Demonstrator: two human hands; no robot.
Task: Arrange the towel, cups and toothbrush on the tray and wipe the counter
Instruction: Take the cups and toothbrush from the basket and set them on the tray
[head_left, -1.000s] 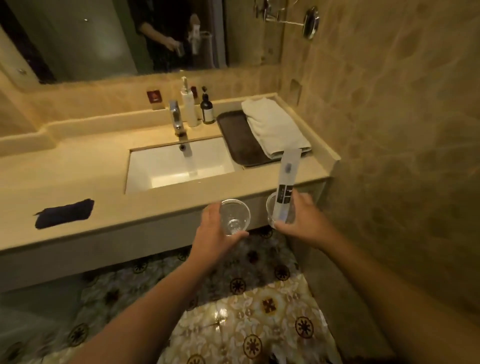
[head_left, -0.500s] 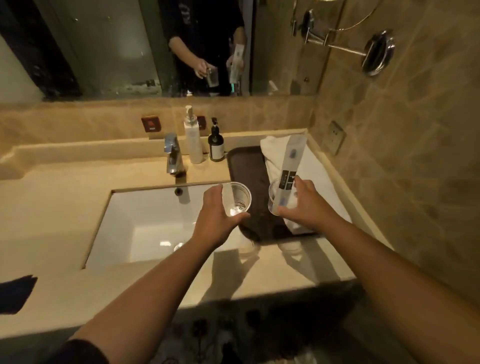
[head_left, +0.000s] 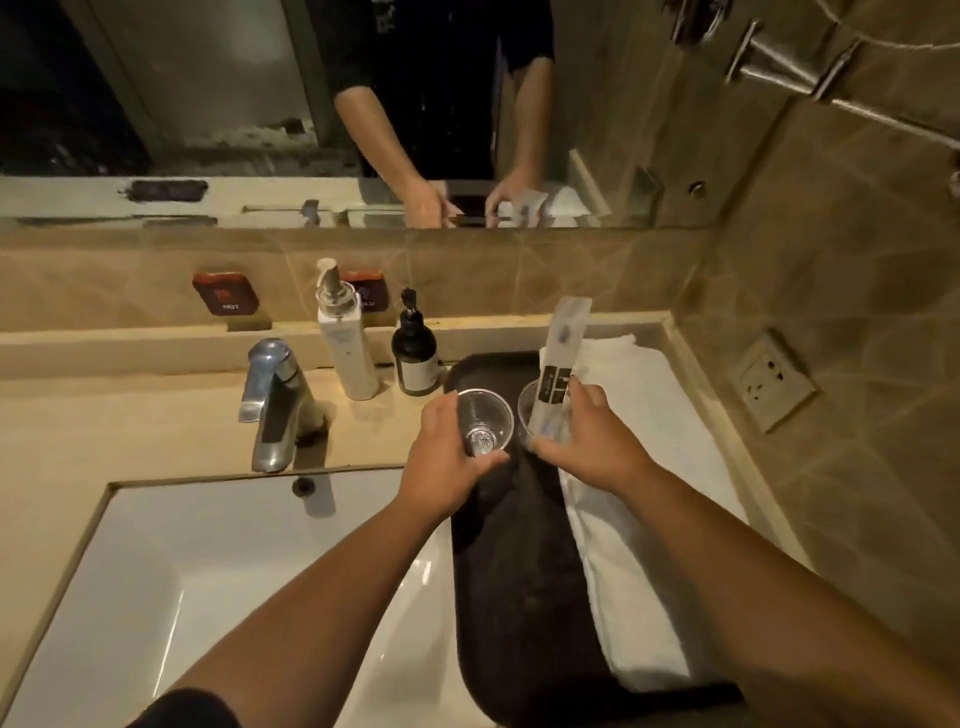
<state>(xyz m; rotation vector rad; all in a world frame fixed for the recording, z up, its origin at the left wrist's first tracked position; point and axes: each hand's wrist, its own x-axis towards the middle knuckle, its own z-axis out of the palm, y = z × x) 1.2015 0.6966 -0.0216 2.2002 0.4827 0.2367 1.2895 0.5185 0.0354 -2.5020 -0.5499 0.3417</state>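
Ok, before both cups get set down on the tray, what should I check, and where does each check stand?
1. Left hand grips the left cup: ok.
2. Right hand holds the right cup with the toothbrush packet: ok.
3. Bare space on the tray below the cups: ok.
4. Towel already lies on the tray: ok.
5. Cups touching the tray: cannot tell.

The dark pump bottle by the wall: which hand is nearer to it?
Left. The left hand, holding a clear cup, is just in front of the dark pump bottle. The right hand, holding the other cup and toothbrush packet, sits farther right, by the towel.
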